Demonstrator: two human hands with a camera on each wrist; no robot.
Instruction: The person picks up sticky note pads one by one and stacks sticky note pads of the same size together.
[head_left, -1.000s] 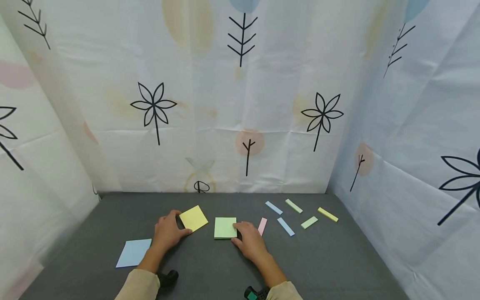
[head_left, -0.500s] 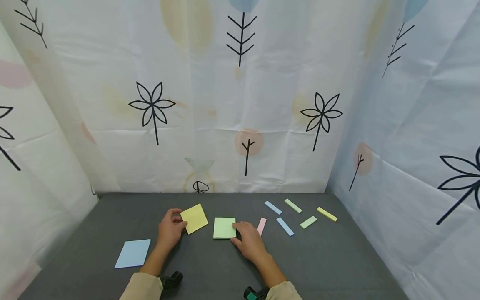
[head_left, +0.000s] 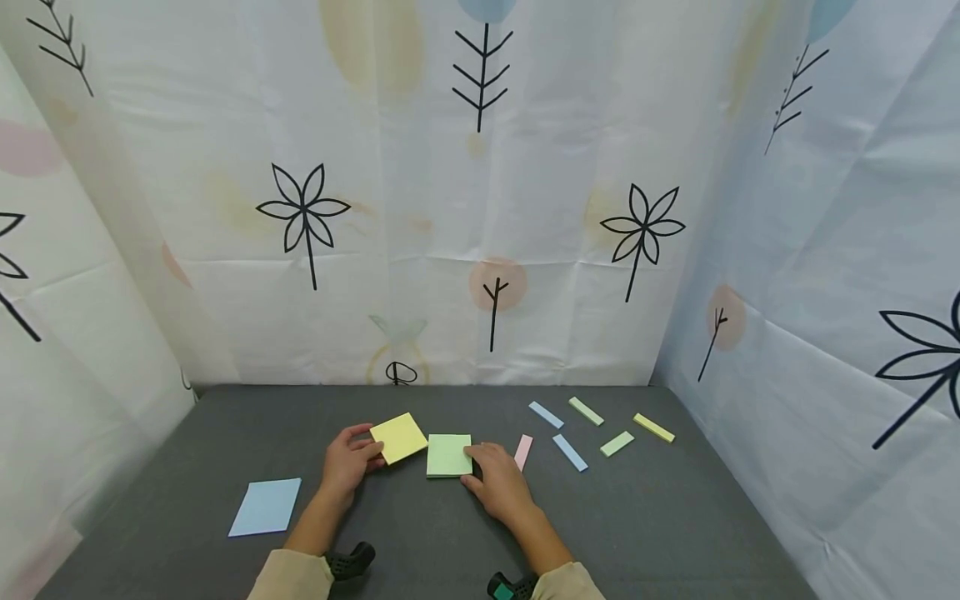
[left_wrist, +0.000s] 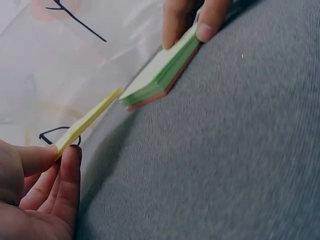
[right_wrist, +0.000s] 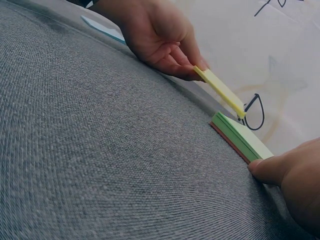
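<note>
My left hand (head_left: 349, 464) pinches a square yellow sticky note pad (head_left: 399, 438) at its left edge, thumb on top and fingers beneath. In the left wrist view the yellow pad (left_wrist: 87, 122) is tilted and raised off the table. Its far corner is close to a green sticky note pad (head_left: 448, 456). My right hand (head_left: 502, 483) grips the green pad by its right side, thumb at the near edge. Under the green pad (right_wrist: 242, 135) a thin reddish-pink layer shows in the right wrist view. To the left of my left arm lies a light blue sticky note pad (head_left: 265, 507).
Several narrow sticky strips lie to the right on the dark grey table (head_left: 637, 525): a pink strip (head_left: 523, 452) beside my right hand, blue strips (head_left: 571, 453), green strips (head_left: 617, 444) and a yellow strip (head_left: 654, 428). A patterned white curtain (head_left: 420, 167) stands behind the table.
My left hand has shifted right with the yellow pad, bringing it beside the green pad. Its fingers have moved under the pad. The right hand and green pad have stayed in place.
</note>
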